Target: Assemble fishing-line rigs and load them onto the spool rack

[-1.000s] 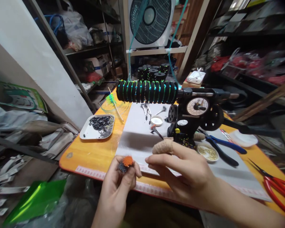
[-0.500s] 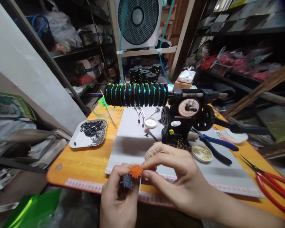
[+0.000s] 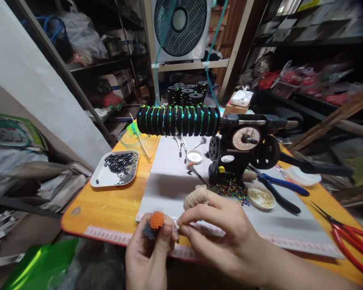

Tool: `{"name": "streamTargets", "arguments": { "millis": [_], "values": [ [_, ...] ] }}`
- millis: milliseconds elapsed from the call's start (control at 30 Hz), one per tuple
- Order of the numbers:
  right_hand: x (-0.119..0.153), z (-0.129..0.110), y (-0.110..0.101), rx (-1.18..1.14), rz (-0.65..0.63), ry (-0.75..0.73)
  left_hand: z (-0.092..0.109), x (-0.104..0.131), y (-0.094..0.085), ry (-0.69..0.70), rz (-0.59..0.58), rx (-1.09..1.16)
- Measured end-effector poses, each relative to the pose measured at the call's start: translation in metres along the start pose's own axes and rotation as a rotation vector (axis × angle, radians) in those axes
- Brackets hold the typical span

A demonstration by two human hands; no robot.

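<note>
My left hand (image 3: 153, 249) is closed round an orange cluster (image 3: 156, 220) of tiny bead-like tips and a grey cluster (image 3: 149, 231) of the same look beside it. Just to the right, my right hand (image 3: 224, 229) pinches thumb and forefinger together near the left fingertips. Whatever is in that pinch is too small to make out. A beige wrap (image 3: 196, 197) covers one finger of the right hand. Beyond the hands stands a black winding machine (image 3: 230, 149) with a dial. Its horizontal roll (image 3: 178, 121) carries black rings, green line and blue bits.
A white tray (image 3: 101, 175) of black and grey small parts sits at left. Right of the hands are a dish of gold bits (image 3: 270, 201), scattered coloured beads (image 3: 232, 191), blue-and-black pliers (image 3: 278, 191) and red-handled scissors (image 3: 345, 233). An orange-tipped bundle (image 3: 195, 171) lies mid-table.
My left hand has turned and drawn a little left with the clusters. The right fingertips have come away from the orange cluster and stay pinched. The view has shifted slightly.
</note>
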State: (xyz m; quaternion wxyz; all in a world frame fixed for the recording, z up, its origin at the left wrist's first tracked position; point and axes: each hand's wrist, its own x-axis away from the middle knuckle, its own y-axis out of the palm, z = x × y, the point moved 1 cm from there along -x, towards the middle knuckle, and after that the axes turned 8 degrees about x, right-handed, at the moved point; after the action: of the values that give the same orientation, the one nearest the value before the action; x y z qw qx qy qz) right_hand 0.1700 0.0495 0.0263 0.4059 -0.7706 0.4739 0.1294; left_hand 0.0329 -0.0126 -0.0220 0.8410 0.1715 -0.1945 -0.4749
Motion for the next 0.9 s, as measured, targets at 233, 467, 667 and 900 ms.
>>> {"name": "streamTargets", "arguments": {
  "millis": [233,467,667,900],
  "values": [
    [0.003,0.002,-0.001,0.078,-0.071,0.0,0.002,-0.01,-0.029,0.358,0.002,-0.098],
    [0.003,0.002,0.0,0.081,-0.107,0.003,0.004,-0.004,-0.017,0.479,0.089,-0.077],
    [0.003,-0.001,-0.002,0.073,-0.101,0.001,0.004,-0.001,-0.01,0.477,0.088,-0.097],
    [0.001,0.0,-0.002,0.074,-0.089,-0.004,0.004,-0.001,-0.009,0.489,0.101,-0.089]
  ]
}}
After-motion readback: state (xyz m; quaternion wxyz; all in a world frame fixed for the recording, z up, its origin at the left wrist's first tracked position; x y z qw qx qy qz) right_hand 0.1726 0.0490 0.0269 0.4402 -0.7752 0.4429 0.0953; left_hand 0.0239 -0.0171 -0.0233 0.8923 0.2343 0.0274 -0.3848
